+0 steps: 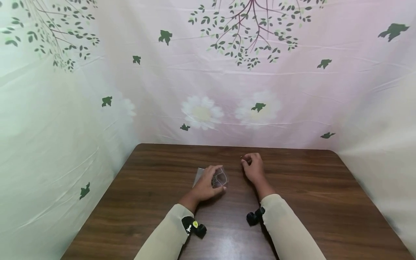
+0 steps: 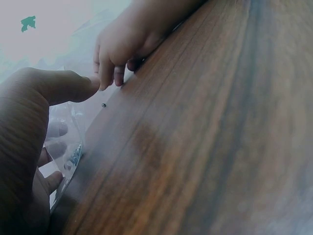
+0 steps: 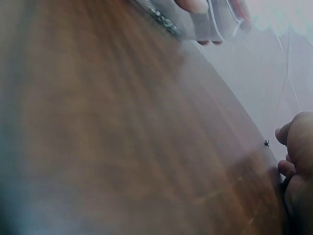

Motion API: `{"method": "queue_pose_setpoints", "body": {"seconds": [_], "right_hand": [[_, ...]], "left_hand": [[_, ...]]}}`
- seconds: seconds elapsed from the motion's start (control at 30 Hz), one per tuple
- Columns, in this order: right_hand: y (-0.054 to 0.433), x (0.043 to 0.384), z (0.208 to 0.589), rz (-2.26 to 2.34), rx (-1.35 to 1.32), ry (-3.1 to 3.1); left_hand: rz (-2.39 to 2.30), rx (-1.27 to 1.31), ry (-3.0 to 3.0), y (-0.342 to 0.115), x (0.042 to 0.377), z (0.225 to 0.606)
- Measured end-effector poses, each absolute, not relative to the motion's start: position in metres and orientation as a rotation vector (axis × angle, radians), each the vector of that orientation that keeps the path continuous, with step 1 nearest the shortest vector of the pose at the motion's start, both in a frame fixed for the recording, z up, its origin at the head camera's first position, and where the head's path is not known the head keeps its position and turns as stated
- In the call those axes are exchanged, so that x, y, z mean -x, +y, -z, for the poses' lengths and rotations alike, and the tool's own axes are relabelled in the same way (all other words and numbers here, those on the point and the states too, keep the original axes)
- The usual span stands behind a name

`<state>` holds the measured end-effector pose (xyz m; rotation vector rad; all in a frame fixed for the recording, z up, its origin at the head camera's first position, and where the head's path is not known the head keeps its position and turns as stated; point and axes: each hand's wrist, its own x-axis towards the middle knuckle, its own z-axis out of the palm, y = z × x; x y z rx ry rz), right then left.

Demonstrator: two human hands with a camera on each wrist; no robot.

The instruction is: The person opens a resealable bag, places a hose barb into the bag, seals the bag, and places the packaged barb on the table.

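Observation:
My left hand holds a clear plastic bag between its spread thumb and fingers, on the left of the table's middle. Small shiny metal pieces lie gathered along the bag's lower edge. Through the film, some left fingertips show behind it in the left wrist view. On the table's far part, my right hand reaches down with bent fingers. A tiny round metal piece sits on the wood just beyond those fingertips, apart from them in the right wrist view.
The brown wooden table has rounded far corners. A pale curtain with leaves, birds and flowers hangs behind its far edge and along both sides. Each sleeve carries a small black camera at the wrist.

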<state>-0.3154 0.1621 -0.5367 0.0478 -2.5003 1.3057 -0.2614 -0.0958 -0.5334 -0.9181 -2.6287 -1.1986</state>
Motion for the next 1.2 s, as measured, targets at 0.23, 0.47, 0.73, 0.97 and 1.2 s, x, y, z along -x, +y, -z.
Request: {"method": "queue_pose_setpoints", "body": {"seconds": [0.23, 0.47, 0.73, 0.97, 1.2], "right_hand": [[0.171, 0.328, 0.537, -1.207, -0.039, -2.583], [0.173, 0.336, 0.535, -1.054, -0.079, -2.653], [0.171, 0.340, 0.535, -0.902, -0.105, -2.745], [0.173, 0.340, 0.534, -0.833, -0.103, -2.775], [0.172, 0.340, 0.536, -0.822, -0.089, -2.792]], "left_hand": [[1.208, 0.911, -2.662, -0.096, 0.262, 0.532], [1.208, 0.940, -2.618, -0.098, 0.264, 0.536], [1.178, 0.968, -2.573, -0.100, 0.266, 0.540], [1.212, 0.926, -2.655, -0.096, 0.263, 0.532], [1.181, 0.968, -2.573, -0.098, 0.266, 0.540]]}}
